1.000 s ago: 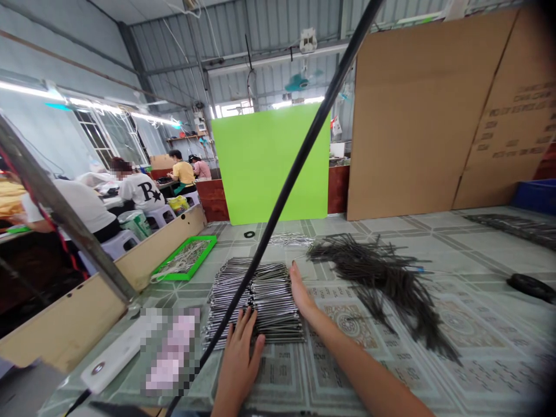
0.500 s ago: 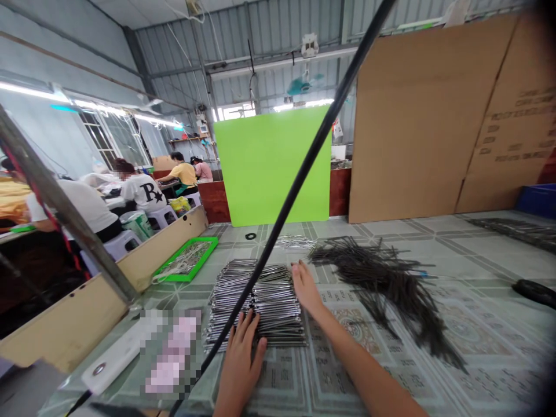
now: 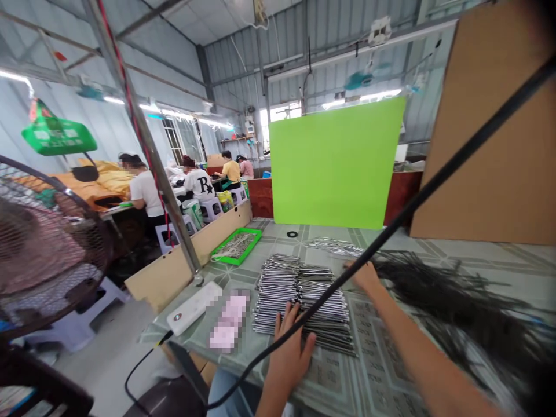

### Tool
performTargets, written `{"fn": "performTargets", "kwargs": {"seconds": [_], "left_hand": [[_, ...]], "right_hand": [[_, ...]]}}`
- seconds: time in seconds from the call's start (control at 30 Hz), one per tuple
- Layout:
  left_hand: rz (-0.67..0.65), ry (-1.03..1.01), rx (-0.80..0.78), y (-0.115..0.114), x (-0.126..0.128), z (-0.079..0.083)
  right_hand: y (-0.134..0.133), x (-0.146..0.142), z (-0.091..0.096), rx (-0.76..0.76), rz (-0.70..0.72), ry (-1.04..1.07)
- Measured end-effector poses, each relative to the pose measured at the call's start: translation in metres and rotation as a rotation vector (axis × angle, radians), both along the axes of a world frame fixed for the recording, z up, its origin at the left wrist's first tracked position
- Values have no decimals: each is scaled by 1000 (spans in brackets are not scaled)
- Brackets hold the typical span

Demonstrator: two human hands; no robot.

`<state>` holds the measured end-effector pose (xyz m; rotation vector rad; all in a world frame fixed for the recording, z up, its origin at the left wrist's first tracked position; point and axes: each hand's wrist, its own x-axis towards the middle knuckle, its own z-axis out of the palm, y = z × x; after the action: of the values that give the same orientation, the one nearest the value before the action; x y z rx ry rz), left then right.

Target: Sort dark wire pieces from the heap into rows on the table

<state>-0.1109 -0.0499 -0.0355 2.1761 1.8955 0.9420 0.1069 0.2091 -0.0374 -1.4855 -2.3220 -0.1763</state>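
Observation:
Shiny thin metal rods [image 3: 278,295] lie stacked in two side-by-side columns on the patterned table cover. At the near side of the stack, my left hand [image 3: 290,347] rests with fingers spread, its fingertips on the rods. My right hand [image 3: 367,278] is just beyond the right column's far end, fingers pointing left and partly hidden behind a black cable [image 3: 428,200]. Nothing shows in its grasp. Loose silver rods [image 3: 336,247] lie just beyond it. A blurred heap of dark thin strips [image 3: 452,295] spreads to its right.
A green tray [image 3: 259,236] of small metal pieces stands left, by a wooden board [image 3: 217,231]. Nearer are a white device [image 3: 195,307] and a blurred-out pink item [image 3: 230,321]. A fan [image 3: 47,249] stands far left; several people sit at benches behind. A green panel [image 3: 334,168] stands at the back.
The camera view has swung left, so everything sits further right. The right column now lies lower than the left one. My right hand has come away from the stack's right edge; my left stays on the rods.

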Motion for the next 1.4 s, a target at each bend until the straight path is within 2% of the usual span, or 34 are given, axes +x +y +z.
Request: {"fn": "performTargets", "kwargs": {"seconds": [0.2, 0.37, 0.5, 0.67, 0.83, 1.03, 1.13, 1.2, 1.3, 1.4], "left_hand": [[4, -52, -1, 0, 0, 1], [13, -27, 78, 0, -1, -2], [-30, 11, 155, 0, -3, -3], [-58, 46, 257, -1, -3, -4], [-120, 67, 272, -2, -2, -3], [-176, 14, 267, -4, -5, 0], [-191, -43, 246, -4, -8, -3], [-180, -106, 226, -3, -8, -3], [-165, -227, 176, -3, 3, 8], [-272, -316, 134, -7, 24, 29]], "right_hand": [[4, -10, 9, 77, 122, -78], [-14, -7, 9, 110, 201, -125], [-32, 5, 11, 131, 254, -182], [-50, 20, 14, 24, 302, -165], [-59, 24, 14, -10, 313, -96], [-71, 28, 22, -12, 296, 82], [-88, 29, 37, 24, 222, 208], [-109, 25, 52, 32, 214, 367], [-151, 12, 77, -81, 402, 808], [-193, -1, 95, -217, 557, 979]]}}
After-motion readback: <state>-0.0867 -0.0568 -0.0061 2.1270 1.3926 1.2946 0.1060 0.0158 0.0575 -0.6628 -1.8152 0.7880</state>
